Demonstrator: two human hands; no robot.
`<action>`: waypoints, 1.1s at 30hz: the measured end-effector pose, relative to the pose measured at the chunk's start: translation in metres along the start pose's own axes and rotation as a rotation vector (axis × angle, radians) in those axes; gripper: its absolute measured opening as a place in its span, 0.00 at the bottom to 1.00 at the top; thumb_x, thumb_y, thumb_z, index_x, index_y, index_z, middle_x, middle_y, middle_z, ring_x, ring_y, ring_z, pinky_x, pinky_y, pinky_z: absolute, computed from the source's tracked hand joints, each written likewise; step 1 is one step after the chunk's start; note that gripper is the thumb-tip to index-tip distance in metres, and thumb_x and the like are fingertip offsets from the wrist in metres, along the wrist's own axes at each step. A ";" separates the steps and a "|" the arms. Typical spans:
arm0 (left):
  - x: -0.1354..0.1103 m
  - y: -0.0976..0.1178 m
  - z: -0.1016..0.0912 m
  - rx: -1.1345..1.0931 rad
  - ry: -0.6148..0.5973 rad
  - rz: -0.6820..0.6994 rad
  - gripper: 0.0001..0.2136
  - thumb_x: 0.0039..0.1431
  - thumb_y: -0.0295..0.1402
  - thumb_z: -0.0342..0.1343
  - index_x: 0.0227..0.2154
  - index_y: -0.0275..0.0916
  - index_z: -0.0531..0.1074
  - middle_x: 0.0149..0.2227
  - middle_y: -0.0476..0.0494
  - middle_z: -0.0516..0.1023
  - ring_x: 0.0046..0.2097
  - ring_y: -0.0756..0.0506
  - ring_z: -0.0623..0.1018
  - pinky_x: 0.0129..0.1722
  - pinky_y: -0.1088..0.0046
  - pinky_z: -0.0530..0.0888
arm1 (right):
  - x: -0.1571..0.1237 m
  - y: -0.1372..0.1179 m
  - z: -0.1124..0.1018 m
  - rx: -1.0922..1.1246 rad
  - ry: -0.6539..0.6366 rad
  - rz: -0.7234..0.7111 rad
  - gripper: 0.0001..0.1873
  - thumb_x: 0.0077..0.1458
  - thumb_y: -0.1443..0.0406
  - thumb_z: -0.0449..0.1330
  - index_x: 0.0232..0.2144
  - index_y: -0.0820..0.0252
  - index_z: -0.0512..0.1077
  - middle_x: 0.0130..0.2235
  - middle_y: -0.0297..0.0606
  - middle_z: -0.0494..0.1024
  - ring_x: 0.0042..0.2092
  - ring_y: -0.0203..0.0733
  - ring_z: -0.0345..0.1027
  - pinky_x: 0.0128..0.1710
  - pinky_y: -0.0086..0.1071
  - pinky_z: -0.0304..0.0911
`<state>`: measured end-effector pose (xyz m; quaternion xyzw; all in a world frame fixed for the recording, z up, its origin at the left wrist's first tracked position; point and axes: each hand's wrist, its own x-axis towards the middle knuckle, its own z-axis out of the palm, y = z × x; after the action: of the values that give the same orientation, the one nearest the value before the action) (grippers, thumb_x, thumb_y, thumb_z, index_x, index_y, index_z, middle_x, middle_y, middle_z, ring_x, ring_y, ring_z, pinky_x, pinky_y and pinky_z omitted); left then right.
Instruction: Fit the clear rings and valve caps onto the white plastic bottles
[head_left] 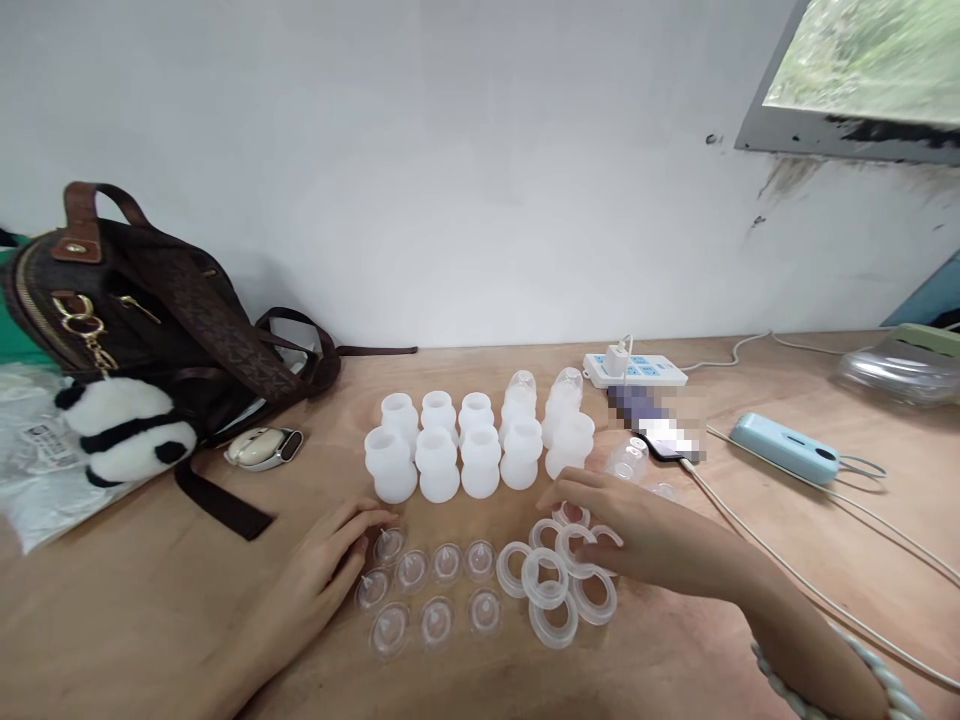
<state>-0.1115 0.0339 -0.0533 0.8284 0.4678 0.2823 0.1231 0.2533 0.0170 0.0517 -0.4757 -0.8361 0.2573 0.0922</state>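
My left hand (322, 565) lies flat on the wooden table (150, 620), fingers stretched toward several clear silicone teats (435, 590), fingertips touching the nearest one. My right hand (637, 535) rests over a pile of clear plastic rings (559, 580), fingers curled down onto the rings. Behind both hands stand two rows of white translucent bottle bodies (476, 445); two at the back right carry clear domed caps (520, 385).
A brown backpack (150, 300) with a panda plush (124, 425) sits at the left beside a small device (262, 447). A power strip (634, 370), phone, cables, blue case (784, 447) and clear lid (896, 375) lie right.
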 end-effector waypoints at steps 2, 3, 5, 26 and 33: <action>0.001 0.001 0.000 0.002 0.009 0.013 0.16 0.67 0.29 0.43 0.48 0.46 0.76 0.48 0.44 0.79 0.48 0.43 0.80 0.49 0.70 0.77 | 0.005 0.002 -0.002 0.076 0.130 -0.036 0.11 0.59 0.72 0.58 0.42 0.54 0.73 0.40 0.34 0.78 0.40 0.40 0.73 0.36 0.32 0.66; 0.001 0.003 -0.001 0.003 0.018 0.022 0.17 0.67 0.28 0.43 0.47 0.45 0.76 0.48 0.44 0.80 0.48 0.43 0.80 0.48 0.69 0.77 | 0.008 0.004 -0.004 0.094 0.222 -0.050 0.08 0.61 0.70 0.57 0.40 0.54 0.73 0.38 0.34 0.78 0.39 0.41 0.73 0.36 0.33 0.67; 0.003 0.006 -0.003 -0.001 0.023 0.034 0.17 0.64 0.27 0.43 0.46 0.45 0.76 0.47 0.44 0.81 0.47 0.43 0.81 0.47 0.69 0.77 | 0.018 0.007 -0.010 0.048 0.434 -0.081 0.06 0.63 0.66 0.55 0.38 0.55 0.73 0.35 0.35 0.79 0.37 0.42 0.74 0.36 0.35 0.67; 0.000 0.057 -0.024 -0.141 0.628 -0.040 0.12 0.65 0.28 0.54 0.49 0.45 0.69 0.45 0.45 0.72 0.44 0.42 0.75 0.45 0.63 0.76 | 0.020 -0.031 -0.076 -0.151 1.165 -0.225 0.12 0.57 0.60 0.66 0.43 0.54 0.74 0.43 0.39 0.80 0.50 0.52 0.74 0.61 0.56 0.57; 0.031 0.123 0.002 -0.346 0.423 0.188 0.30 0.61 0.41 0.63 0.63 0.50 0.58 0.58 0.37 0.71 0.53 0.36 0.77 0.48 0.59 0.79 | 0.010 -0.053 -0.008 0.428 0.912 -0.318 0.10 0.57 0.62 0.64 0.42 0.54 0.72 0.38 0.35 0.79 0.40 0.44 0.73 0.40 0.37 0.68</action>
<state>-0.0109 -0.0050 0.0136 0.7576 0.3491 0.5346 0.1353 0.2119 0.0061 0.0846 -0.3769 -0.7018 0.1721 0.5795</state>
